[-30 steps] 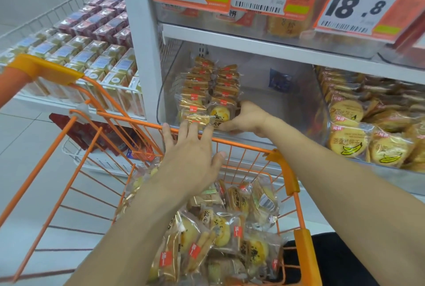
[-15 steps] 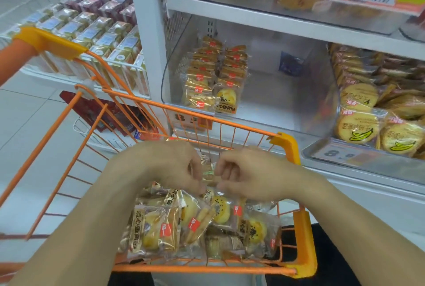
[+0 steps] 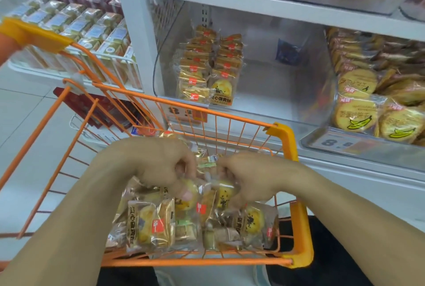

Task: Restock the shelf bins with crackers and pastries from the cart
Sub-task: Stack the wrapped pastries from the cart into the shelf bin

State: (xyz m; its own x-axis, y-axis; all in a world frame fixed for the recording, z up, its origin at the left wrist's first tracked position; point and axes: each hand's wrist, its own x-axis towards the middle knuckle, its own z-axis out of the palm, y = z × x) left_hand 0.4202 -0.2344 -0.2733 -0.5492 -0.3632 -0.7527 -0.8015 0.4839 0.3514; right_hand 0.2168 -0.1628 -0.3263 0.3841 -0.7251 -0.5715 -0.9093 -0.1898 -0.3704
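Both your hands inside the orange cart (image 3: pixel 285 134), left hand (image 3: pixel 158 161) and right hand (image 3: pixel 250 177) each gripping pastry packets (image 3: pixel 149 226), shelf bin (image 3: pixel 253 92) at 12 o'clock.

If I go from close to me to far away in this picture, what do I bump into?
Cart's near rim → loose pastry packs in the cart → left hand and right hand gripping packs → cart's far rim → stacked pastry packs in the clear shelf bin.

Both hands are reaching into the orange cart (image 3: pixel 299 228): the left hand (image 3: pixel 158 163) and right hand (image 3: pixel 250 180) are gripping wrapped pastries (image 3: pixel 149 228) from the pile, below the half-filled clear shelf bin (image 3: pixel 271 101).
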